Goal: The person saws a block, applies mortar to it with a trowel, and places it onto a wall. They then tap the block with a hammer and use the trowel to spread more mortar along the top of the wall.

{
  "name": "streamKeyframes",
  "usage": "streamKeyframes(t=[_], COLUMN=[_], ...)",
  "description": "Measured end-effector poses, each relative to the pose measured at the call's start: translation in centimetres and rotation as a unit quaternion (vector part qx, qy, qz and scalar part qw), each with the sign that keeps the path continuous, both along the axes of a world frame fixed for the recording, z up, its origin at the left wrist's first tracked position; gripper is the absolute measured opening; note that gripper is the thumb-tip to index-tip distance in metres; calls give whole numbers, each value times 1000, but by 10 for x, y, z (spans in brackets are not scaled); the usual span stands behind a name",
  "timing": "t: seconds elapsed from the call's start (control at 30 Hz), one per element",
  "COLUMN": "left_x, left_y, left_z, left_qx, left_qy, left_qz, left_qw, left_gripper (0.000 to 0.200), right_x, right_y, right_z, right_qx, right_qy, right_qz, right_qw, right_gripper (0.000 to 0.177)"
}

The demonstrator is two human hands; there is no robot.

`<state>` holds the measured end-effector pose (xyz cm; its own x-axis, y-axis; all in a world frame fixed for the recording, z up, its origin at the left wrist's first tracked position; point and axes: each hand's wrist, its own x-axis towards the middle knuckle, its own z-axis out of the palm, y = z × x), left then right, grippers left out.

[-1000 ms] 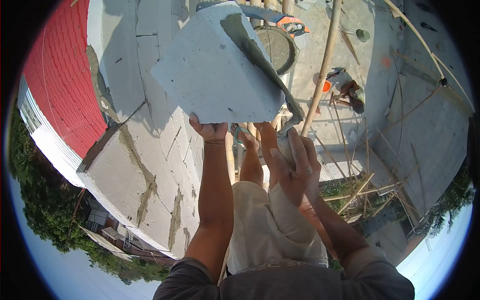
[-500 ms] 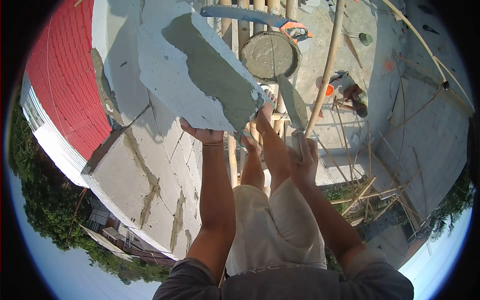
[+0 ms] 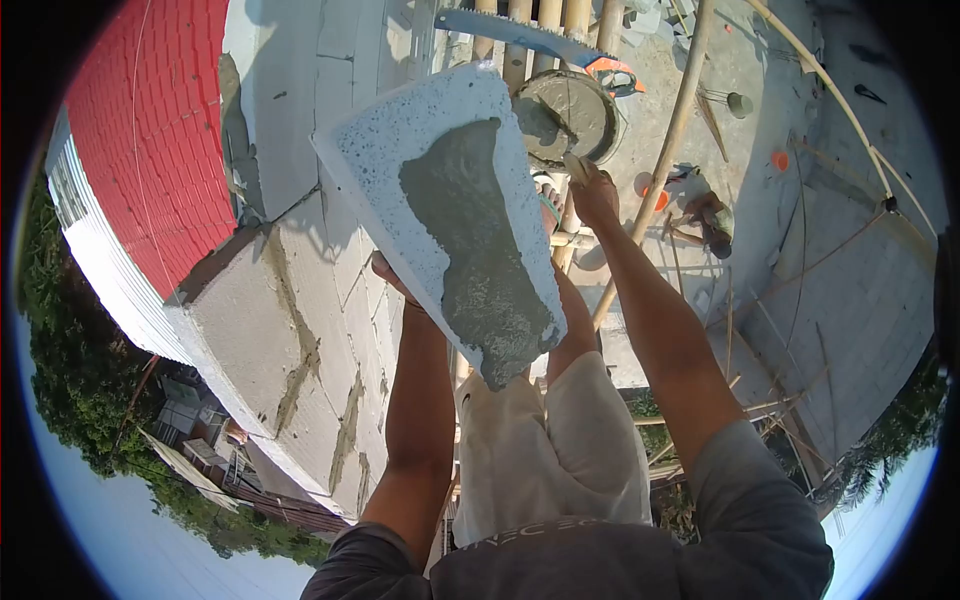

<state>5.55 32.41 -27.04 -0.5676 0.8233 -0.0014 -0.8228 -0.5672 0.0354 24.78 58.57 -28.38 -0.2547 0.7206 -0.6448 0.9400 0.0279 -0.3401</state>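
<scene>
My left hand [image 3: 392,274] grips a pale concrete block [image 3: 372,150] from its lower left side, partly hidden beneath it. The block is tilted, with a wide smear of grey mortar [image 3: 465,215] along its upper face. In my right hand [image 3: 597,197] is the handle of a trowel [image 3: 576,168], fingers wrapped round it. The trowel reaches into a round tub [image 3: 612,125] of wet mortar beyond the block; its blade is hard to tell from the mortar.
A handsaw [image 3: 525,38] with an orange handle lies across bamboo poles [image 3: 548,20] by the tub. To my left runs a block wall [image 3: 260,330], with a red roof [image 3: 150,130] past it. A slanting bamboo pole [image 3: 690,85] stands at right. Far below, a person [image 3: 710,222] is near orange buckets.
My right hand has moved forward, bringing the trowel from beside the block into the tub. The block has turned more upright in view and come closer to my body.
</scene>
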Motion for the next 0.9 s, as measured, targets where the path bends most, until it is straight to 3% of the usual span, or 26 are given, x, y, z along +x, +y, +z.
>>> streamKeyframes(t=[0.07,0.17,0.43,0.5,0.57,0.63,0.73,0.9], left_x=[0,-7,-29,-32,-37,-41,-45,-33], left_y=[32,42,43,42,41,40,38,50], left_z=[72,102,98,95,92,88,85,84], left_qx=[-44,-57,37,49,60,69,70,43], left_qy=[-25,-57,-136,-151,-162,-177,-194,-166], left_qz=[-8,-50,-213,-239,-266,-293,-325,-216], left_qw=[999,995,967,958,948,937,923,961], left_gripper=[61,58,55,54,53,52,50,51], right_x=[5,20,36,34,36,39,38,41], right_y=[-5,-22,-53,-58,-62,-63,-63,-65], right_z=[4,-11,-29,-26,-38,-51,-51,-18], right_qx=[-31,-29,-41,-78,-88,-73,-103,-101], right_qy=[-30,-83,-124,-162,-168,-182,-181,-225], right_qz=[-12,8,-40,-22,-18,-13,-47,10], right_qw=[999,996,991,983,982,980,977,969], right_gripper=[65,59,61,50,52,67,63,54])
